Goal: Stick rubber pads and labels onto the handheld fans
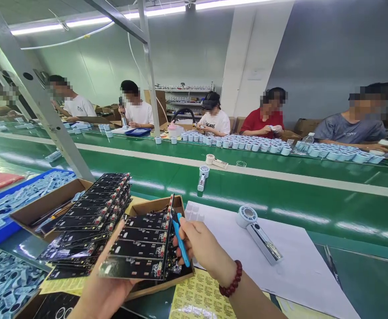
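Our left hand (104,288) comes up from the near edge and grips a black board panel (141,248), fingers under it, thumb side hidden, so the panel tilts up toward us. Our right hand (200,248) is closed on blue cutters (180,241), the tips set against the panel's right edge. A red bead bracelet (232,279) sits on that wrist.

Behind the panel stands an open carton (177,204) — the panel hides most of its inside. To the left, a tall stack of boards (97,208) leans over another carton (44,206), and further left a blue tray (1,221) holds pale blue parts. Yellow label sheets (197,297) lie near, under our right forearm.

To the right, on a white sheet (296,261), lies a hand fan (258,232), well apart from our hands. Beyond it runs the green belt (280,186), with a second fan (202,177) and a tape roll (210,159) on it. On the far side rows of blue-white fan heads (247,144) line the bench, and five people sit working there — their hands stay on their own side.
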`<state>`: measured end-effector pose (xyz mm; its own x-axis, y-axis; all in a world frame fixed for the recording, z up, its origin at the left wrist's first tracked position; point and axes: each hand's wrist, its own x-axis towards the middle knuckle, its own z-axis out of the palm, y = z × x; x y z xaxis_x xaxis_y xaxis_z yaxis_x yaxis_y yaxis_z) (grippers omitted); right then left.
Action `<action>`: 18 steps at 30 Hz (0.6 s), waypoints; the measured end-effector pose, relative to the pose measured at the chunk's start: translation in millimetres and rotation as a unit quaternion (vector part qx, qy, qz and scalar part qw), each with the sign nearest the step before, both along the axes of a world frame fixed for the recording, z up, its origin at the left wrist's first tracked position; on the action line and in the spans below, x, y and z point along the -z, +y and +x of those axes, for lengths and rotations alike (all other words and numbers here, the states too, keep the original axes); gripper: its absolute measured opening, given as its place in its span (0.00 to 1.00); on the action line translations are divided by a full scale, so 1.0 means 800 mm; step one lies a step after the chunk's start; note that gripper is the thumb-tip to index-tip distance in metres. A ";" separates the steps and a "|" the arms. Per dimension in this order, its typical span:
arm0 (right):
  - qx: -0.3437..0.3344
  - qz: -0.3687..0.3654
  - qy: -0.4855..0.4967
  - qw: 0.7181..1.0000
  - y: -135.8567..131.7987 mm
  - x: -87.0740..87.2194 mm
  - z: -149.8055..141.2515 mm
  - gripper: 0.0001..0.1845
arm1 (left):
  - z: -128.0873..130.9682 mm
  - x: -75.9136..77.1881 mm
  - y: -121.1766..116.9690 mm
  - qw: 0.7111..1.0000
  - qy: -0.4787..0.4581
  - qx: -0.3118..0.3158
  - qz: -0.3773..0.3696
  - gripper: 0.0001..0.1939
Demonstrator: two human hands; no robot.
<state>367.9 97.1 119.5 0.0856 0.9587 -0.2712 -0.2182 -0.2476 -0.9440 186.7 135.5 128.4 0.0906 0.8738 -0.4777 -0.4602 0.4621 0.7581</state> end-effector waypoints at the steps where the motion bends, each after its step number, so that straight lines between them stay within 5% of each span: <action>1: -0.003 0.000 -0.016 1.000 0.000 0.000 0.002 0.31 | 0.000 -0.007 -0.002 1.000 0.006 0.010 -0.023 0.20; 6: -0.042 0.001 -0.062 0.997 -0.015 -0.006 0.011 0.29 | 0.011 -0.025 -0.011 0.994 0.084 0.065 -0.015 0.23; 11: -0.116 0.012 -0.062 0.991 -0.043 -0.010 0.011 0.33 | 0.011 -0.011 -0.012 0.991 0.086 0.089 0.046 0.21; 15: -0.089 0.039 -0.146 0.985 -0.059 -0.007 -0.001 0.35 | 0.010 -0.005 -0.015 0.993 0.080 0.078 0.046 0.22; 18: -0.065 0.029 -0.036 0.997 -0.056 -0.002 -0.015 0.36 | 0.018 -0.006 -0.021 0.996 0.071 0.051 0.029 0.13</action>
